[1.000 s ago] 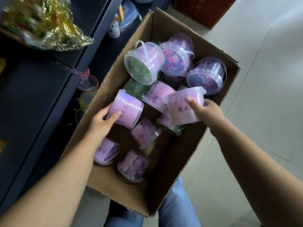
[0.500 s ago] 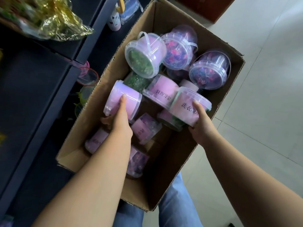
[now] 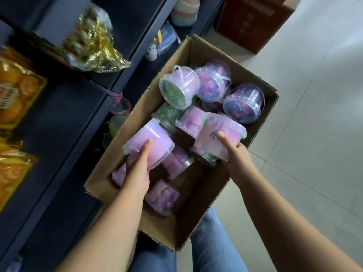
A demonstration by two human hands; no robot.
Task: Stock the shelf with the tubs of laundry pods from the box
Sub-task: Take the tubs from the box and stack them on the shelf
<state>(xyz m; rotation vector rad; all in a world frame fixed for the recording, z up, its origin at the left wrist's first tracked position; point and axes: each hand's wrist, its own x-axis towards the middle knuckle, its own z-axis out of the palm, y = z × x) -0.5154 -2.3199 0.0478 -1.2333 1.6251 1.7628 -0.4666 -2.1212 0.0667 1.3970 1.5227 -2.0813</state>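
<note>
Since a second ago both hands had closed and begun lifting: the left hand (image 3: pixel 137 173) wrapped a pink translucent plastic tub (image 3: pixel 151 140) by the brown cardboard box's (image 3: pixel 157 226) left wall, and the right hand (image 3: pixel 235 160) wrapped a labelled pink tub (image 3: pixel 222 130) by its right wall. Shelving likely came next.

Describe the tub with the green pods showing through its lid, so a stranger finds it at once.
Start at the open cardboard box beside the dark shelf. At its far end three tubs lie tipped with clear lids showing. Take the leftmost tub: green pods behind its lid, where the other two show purple.
</note>
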